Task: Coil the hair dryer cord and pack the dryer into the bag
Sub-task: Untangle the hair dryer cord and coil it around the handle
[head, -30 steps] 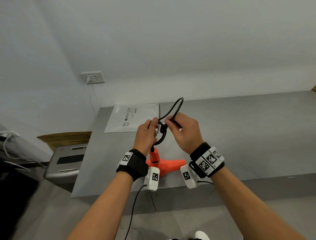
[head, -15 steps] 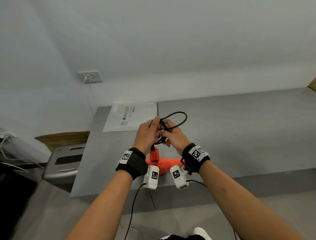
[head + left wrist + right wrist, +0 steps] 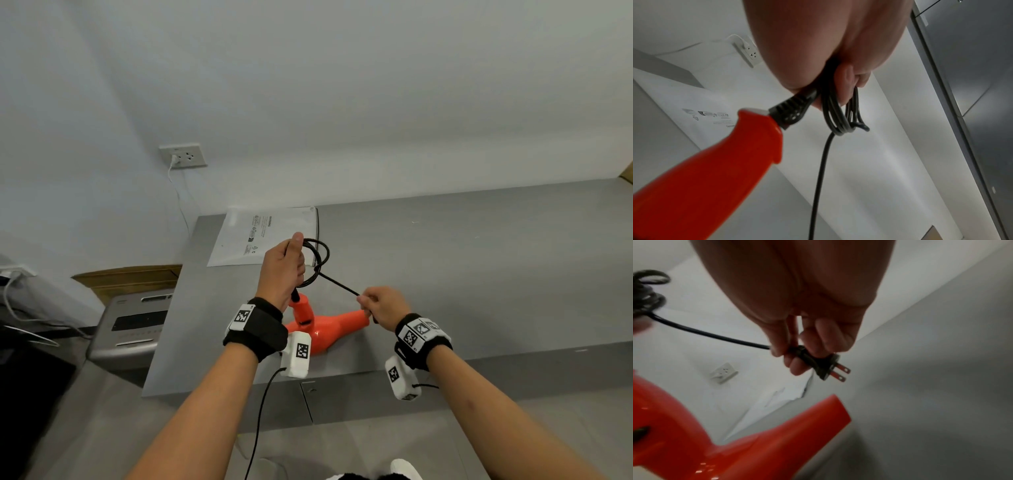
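The bag (image 3: 263, 236), a flat white printed pouch, is laid at the far left end of the grey table (image 3: 479, 260), well apart from both hands. It appears thin and limp; its mouth will probably need to be held open by one hand during packing.

The left hand (image 3: 282, 270) is held raised above the table with its fingers (image 3: 844, 84) curled round a bundle of several loops of the cord (image 3: 317, 260), the thumb laid over them. The cord is black, round and flexible, yet springy: the loops stand open above and below the fist and are judged likely to spring apart if the clamp is released. The bundle is best held at its crossing point, as is done here.

The hair dryer (image 3: 329, 329), orange and of hard, glossy plastic, is seen below the left hand, its body at the near edge of the table and its handle pointing up toward the cord's ribbed strain relief (image 3: 789, 112). The shell is judged light but slippery; the handle is the surest place for a hold.

A short, nearly taut length of cord runs from the bundle to the right hand (image 3: 383, 305), by which the plug (image 3: 818, 363) is pinched between thumb and fingertips, its two prongs left exposed. The plug body is rigid and gives the firmest hold for winding the remaining tail.
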A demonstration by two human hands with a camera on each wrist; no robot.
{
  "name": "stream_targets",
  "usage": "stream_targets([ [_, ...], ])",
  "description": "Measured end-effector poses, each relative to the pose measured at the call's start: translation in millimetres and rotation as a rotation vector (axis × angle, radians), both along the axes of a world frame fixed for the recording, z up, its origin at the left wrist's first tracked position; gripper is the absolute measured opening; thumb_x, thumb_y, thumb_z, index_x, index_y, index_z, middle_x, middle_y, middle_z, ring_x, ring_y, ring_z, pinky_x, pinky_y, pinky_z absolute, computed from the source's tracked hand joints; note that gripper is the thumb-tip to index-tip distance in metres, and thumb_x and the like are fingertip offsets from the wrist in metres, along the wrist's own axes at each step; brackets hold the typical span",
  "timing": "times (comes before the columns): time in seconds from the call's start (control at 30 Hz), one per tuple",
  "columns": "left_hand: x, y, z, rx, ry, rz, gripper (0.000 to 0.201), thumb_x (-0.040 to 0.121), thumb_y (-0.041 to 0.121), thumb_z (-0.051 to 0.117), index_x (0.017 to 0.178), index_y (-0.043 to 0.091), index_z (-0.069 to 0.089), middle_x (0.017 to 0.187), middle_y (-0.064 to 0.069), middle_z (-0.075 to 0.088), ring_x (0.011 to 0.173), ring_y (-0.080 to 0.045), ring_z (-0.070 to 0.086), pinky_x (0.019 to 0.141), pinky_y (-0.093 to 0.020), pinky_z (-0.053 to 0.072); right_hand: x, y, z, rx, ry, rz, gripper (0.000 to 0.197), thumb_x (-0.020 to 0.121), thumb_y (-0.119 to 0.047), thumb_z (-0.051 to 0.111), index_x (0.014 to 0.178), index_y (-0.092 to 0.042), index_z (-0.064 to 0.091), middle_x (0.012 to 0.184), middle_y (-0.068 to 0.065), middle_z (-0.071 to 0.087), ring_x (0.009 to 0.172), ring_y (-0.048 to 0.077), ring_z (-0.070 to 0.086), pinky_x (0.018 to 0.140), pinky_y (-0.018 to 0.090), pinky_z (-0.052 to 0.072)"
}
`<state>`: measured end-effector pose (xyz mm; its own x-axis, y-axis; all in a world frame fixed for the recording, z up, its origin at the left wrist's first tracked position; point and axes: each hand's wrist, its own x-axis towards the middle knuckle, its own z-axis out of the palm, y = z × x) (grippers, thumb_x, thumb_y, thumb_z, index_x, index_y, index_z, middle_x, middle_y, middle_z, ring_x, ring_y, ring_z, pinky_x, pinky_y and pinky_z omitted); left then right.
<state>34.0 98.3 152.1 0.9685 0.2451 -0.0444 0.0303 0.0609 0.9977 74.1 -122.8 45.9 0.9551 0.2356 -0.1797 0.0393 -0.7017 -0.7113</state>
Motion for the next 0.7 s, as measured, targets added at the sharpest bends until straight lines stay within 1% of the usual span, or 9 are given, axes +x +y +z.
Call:
stream_targets([
  [0.13, -1.6, -1.8, 0.2, -0.014, 0.002, 0.004, 0.042, 0.105, 0.037, 0.051, 0.070, 0.023, 0.033, 0.061, 0.002, 0.024, 0.051, -0.012, 0.019, 0.047, -0.027, 0.016, 12.2, -24.7, -18.4, -0.094, 0.082, -0.186, 0.038, 0.096, -0.026, 0.057, 0.062, -0.011, 0.064, 0.066, 0.010, 0.073, 0.053, 0.023, 0.064, 0.067, 0.037, 0.059],
  [0.2, -2.0, -3.1, -0.7, -0.032, 0.009, 0.008, 0.041, 0.106, 0.034, 0.052, 0.070, 0.022, 0.035, 0.061, 0.003, 0.024, 0.051, -0.011, 0.019, 0.047, -0.028, 0.016, 20.0, -37.1, -19.6, -0.162, 0.075, -0.246, 0.039, 0.096, -0.030, 0.054, 0.061, -0.013, 0.062, 0.071, 0.012, 0.074, 0.067, 0.033, 0.070, 0.073, 0.041, 0.060],
  [0.27, -2.1, -2.2, -1.7, -0.012, 0.019, 0.020, 0.039, 0.106, 0.033, 0.051, 0.071, 0.022, 0.036, 0.062, 0.003, 0.026, 0.051, -0.011, 0.021, 0.047, -0.027, 0.019, 24.2, -47.9, -14.0, -0.169, 0.081, -0.330, 0.037, 0.097, -0.031, 0.053, 0.066, -0.015, 0.064, 0.077, 0.014, 0.074, 0.076, 0.034, 0.070, 0.079, 0.041, 0.059],
  [0.33, -1.8, -0.5, -1.9, -0.008, 0.017, 0.034, 0.039, 0.106, 0.033, 0.050, 0.071, 0.022, 0.037, 0.063, 0.003, 0.026, 0.052, -0.011, 0.021, 0.046, -0.025, 0.020, 24.6, -51.3, -1.6, -0.113, 0.098, -0.377, 0.036, 0.098, -0.029, 0.053, 0.069, -0.013, 0.066, 0.071, 0.011, 0.069, 0.069, 0.031, 0.066, 0.072, 0.036, 0.057],
  [0.37, -0.5, -0.5, -1.7, -0.023, 0.016, 0.040, 0.039, 0.106, 0.032, 0.050, 0.071, 0.022, 0.037, 0.062, 0.004, 0.026, 0.052, -0.011, 0.021, 0.046, -0.024, 0.019, 23.8, -49.0, 5.3, -0.044, 0.098, -0.400, 0.036, 0.098, -0.027, 0.053, 0.068, -0.012, 0.066, 0.065, 0.009, 0.064, 0.059, 0.028, 0.062, 0.062, 0.035, 0.054],
  [0.43, 2.7, -3.4, -2.5, -0.035, 0.019, 0.032, 0.039, 0.107, 0.033, 0.050, 0.071, 0.022, 0.036, 0.062, 0.004, 0.025, 0.052, -0.011, 0.020, 0.044, -0.023, 0.018, 16.6, -35.9, 21.2, 0.301, 0.154, -0.446, 0.037, 0.100, -0.022, 0.053, 0.066, -0.008, 0.061, 0.056, 0.009, 0.051, 0.039, 0.020, 0.045, 0.043, 0.027, 0.041],
  [0.5, 5.7, -8.0, -2.3, -0.013, 0.019, 0.021, 0.038, 0.106, 0.034, 0.050, 0.074, 0.020, 0.037, 0.062, 0.003, 0.024, 0.052, -0.012, 0.020, 0.044, -0.024, 0.018, 5.9, -14.9, 43.5, 0.699, 0.180, -0.416, 0.033, 0.101, -0.017, 0.052, 0.072, -0.003, 0.058, 0.060, 0.011, 0.046, 0.036, 0.017, 0.038, 0.038, 0.023, 0.034],
  [0.6, 7.3, -12.0, -2.8, 0.001, 0.020, 0.001, 0.037, 0.106, 0.035, 0.050, 0.075, 0.018, 0.039, 0.063, 0.002, 0.025, 0.052, -0.012, 0.020, 0.045, -0.025, 0.018, -14.8, 12.8, 83.5, 1.028, 0.130, -0.264, 0.022, 0.101, -0.011, 0.053, 0.085, 0.002, 0.061, 0.061, 0.016, 0.052, 0.045, 0.023, 0.051, 0.047, 0.033, 0.050],
  [0.7, 7.4, -15.1, -2.9, 0.028, 0.004, -0.020, 0.036, 0.106, 0.038, 0.049, 0.079, 0.015, 0.043, 0.062, 0.002, 0.026, 0.052, -0.012, 0.021, 0.047, -0.027, 0.018, -27.5, 32.2, 109.5, 1.085, 0.051, -0.145, 0.018, 0.099, -0.007, 0.057, 0.093, 0.008, 0.065, 0.063, 0.020, 0.060, 0.054, 0.030, 0.061, 0.062, 0.041, 0.058],
])
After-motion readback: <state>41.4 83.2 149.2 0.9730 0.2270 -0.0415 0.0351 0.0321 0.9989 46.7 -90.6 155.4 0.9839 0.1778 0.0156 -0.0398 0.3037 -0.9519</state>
